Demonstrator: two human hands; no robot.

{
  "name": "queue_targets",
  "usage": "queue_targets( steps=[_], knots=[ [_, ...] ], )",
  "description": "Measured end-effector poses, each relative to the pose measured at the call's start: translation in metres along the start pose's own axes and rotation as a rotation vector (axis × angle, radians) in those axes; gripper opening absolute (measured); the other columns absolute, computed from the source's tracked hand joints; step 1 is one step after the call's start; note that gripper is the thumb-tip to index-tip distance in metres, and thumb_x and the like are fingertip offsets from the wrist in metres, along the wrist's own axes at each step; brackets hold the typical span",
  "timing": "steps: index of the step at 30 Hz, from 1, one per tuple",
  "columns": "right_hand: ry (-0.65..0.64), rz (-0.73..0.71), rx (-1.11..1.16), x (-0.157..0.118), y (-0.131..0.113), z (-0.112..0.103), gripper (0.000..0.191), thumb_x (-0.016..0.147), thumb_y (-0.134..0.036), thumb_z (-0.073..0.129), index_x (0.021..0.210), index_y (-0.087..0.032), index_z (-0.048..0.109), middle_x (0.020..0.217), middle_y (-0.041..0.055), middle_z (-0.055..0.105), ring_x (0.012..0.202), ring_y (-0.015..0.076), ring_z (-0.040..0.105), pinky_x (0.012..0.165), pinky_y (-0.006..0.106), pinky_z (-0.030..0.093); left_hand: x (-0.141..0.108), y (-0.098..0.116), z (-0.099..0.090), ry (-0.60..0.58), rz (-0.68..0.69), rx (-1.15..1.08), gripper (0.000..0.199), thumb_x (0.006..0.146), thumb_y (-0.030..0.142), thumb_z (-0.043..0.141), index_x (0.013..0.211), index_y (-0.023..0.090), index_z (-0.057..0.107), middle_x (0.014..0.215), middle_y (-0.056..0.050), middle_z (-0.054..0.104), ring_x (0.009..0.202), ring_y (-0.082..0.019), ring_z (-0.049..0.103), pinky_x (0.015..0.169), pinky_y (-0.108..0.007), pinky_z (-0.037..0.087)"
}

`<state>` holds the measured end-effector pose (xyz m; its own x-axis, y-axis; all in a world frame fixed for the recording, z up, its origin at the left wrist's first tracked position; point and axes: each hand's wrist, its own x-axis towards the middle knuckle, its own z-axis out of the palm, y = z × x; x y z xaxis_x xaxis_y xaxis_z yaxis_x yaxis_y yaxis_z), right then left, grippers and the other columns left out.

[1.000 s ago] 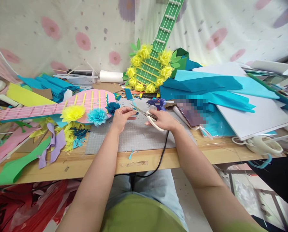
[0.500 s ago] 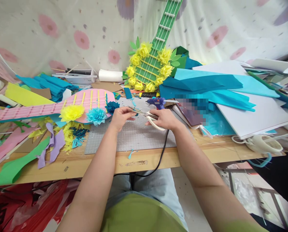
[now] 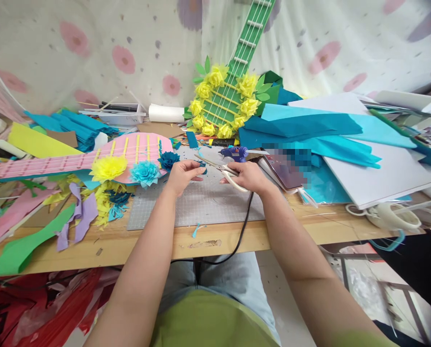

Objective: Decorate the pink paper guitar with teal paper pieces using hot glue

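Observation:
My right hand point(image 3: 250, 176) grips a pair of scissors point(image 3: 233, 180) by the white handles. The blades point left and stand slightly apart, close to the fingertips of my left hand point(image 3: 182, 177). Between those fingertips is a small piece of dark blue paper point(image 3: 202, 166), mostly hidden by the fingers. Both hands are above a grey cutting mat point(image 3: 201, 207). Left of them lies a pink paper guitar point(image 3: 128, 147) with a yellow, a light blue and a dark blue paper flower point(image 3: 168, 160) along its edge.
A green paper guitar point(image 3: 221, 101) with yellow flowers leans at the back. A blue glue gun point(image 3: 234, 153) lies behind my right hand, its black cord point(image 3: 245, 226) crossing the table edge. Blue paper sheets point(image 3: 309, 124) and a phone point(image 3: 286, 169) are at right, paper scraps point(image 3: 81, 212) at left.
The scissors' blades have opened wider and swung up a little, away from the blue paper piece. Both hands stay in nearly the same place.

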<state>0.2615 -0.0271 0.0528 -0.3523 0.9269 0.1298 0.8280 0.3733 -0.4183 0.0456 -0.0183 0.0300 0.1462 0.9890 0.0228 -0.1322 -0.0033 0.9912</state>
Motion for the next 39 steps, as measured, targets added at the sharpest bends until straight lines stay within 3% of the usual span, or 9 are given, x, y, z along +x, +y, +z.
queue_targets(
  steps=[6, 12, 14, 20, 25, 29, 33, 36, 39],
  knots=[
    [-0.015, 0.057, 0.118, 0.003, 0.003, 0.005, 0.041, 0.070, -0.062, 0.058, 0.074, -0.021, 0.052, 0.065, -0.0016, 0.052, 0.061, 0.0131, 0.044, 0.058, 0.025, 0.027, -0.003, 0.002, 0.004, -0.067, -0.028, 0.017, 0.036, 0.057, 0.041, 0.075, 0.075, 0.014, 0.060, 0.077, -0.004, 0.066, 0.079, -0.021, 0.067, 0.059, -0.029, 0.053],
    [-0.013, 0.055, 0.823, 0.010, -0.012, 0.029, 0.046, 0.061, -0.054, 0.071, 0.079, -0.021, 0.044, 0.076, -0.0002, 0.056, 0.063, 0.0114, 0.048, 0.057, 0.027, 0.038, -0.005, -0.001, 0.015, -0.071, -0.023, 0.103, 0.029, 0.055, 0.036, 0.074, 0.067, 0.014, 0.060, 0.095, -0.008, 0.064, 0.081, -0.017, 0.061, 0.054, -0.024, 0.050],
    [-0.011, 0.050, 0.954, 0.011, -0.016, 0.034, 0.048, 0.058, -0.050, 0.075, 0.080, -0.021, 0.044, 0.076, -0.0009, 0.055, 0.062, 0.0101, 0.048, 0.056, 0.027, 0.040, -0.006, -0.002, 0.018, -0.056, -0.008, 0.144, 0.027, 0.053, 0.034, 0.075, 0.061, 0.013, 0.062, 0.102, -0.009, 0.063, 0.079, -0.016, 0.058, 0.053, -0.023, 0.048],
    [0.046, 0.059, 1.065, 0.013, -0.020, 0.038, 0.049, 0.052, -0.042, 0.080, 0.077, -0.020, 0.044, 0.070, -0.0042, 0.053, 0.060, 0.0081, 0.047, 0.054, 0.024, 0.038, -0.005, 0.000, 0.019, -0.005, -0.106, 0.019, 0.027, 0.048, 0.034, 0.079, 0.060, 0.014, 0.066, 0.092, -0.006, 0.065, 0.070, -0.013, 0.056, 0.051, -0.023, 0.045],
    [0.041, 0.165, 1.134, 0.015, -0.019, 0.041, 0.049, 0.051, -0.039, 0.080, 0.078, -0.020, 0.043, 0.064, -0.0054, 0.054, 0.054, 0.0072, 0.046, 0.051, 0.024, 0.035, -0.005, 0.000, 0.020, 0.048, -0.160, -0.066, 0.028, 0.044, 0.033, 0.081, 0.059, 0.014, 0.067, 0.089, -0.006, 0.067, 0.069, -0.012, 0.055, 0.050, -0.022, 0.043],
    [0.047, 0.230, 1.171, 0.017, -0.017, 0.041, 0.049, 0.047, -0.036, 0.082, 0.074, -0.019, 0.044, 0.059, -0.0067, 0.052, 0.050, 0.0069, 0.044, 0.049, 0.024, 0.032, -0.005, -0.002, 0.021, 0.056, -0.193, -0.084, 0.029, 0.047, 0.032, 0.081, 0.065, 0.014, 0.068, 0.075, -0.004, 0.064, 0.066, -0.011, 0.054, 0.048, -0.020, 0.044],
    [-0.043, 0.298, 1.290, 0.015, -0.014, 0.035, 0.045, 0.046, -0.031, 0.082, 0.071, -0.018, 0.047, 0.055, -0.0072, 0.050, 0.048, 0.0067, 0.043, 0.047, 0.024, 0.031, -0.005, 0.000, 0.017, -0.071, -0.205, -0.167, 0.028, 0.058, 0.032, 0.072, 0.081, 0.015, 0.070, 0.080, -0.005, 0.064, 0.070, -0.013, 0.056, 0.049, -0.021, 0.046],
    [-0.158, 0.321, 1.452, 0.015, -0.012, 0.032, 0.043, 0.045, -0.024, 0.082, 0.071, -0.018, 0.049, 0.053, -0.0082, 0.047, 0.047, 0.0048, 0.040, 0.048, 0.022, 0.029, -0.006, 0.001, 0.014, -0.162, -0.134, -0.190, 0.035, 0.058, 0.024, 0.068, 0.093, 0.020, 0.069, 0.098, -0.004, 0.065, 0.076, -0.012, 0.057, 0.051, -0.020, 0.046],
    [-0.326, 0.321, 1.549, 0.015, -0.009, 0.031, 0.040, 0.047, -0.020, 0.081, 0.071, -0.017, 0.049, 0.054, -0.0081, 0.046, 0.045, 0.0032, 0.037, 0.046, 0.021, 0.025, -0.007, -0.001, 0.013, -0.252, -0.043, -0.120, 0.037, 0.058, 0.020, 0.069, 0.095, 0.021, 0.068, 0.093, -0.003, 0.066, 0.075, -0.012, 0.056, 0.052, -0.019, 0.043]
  ],
)
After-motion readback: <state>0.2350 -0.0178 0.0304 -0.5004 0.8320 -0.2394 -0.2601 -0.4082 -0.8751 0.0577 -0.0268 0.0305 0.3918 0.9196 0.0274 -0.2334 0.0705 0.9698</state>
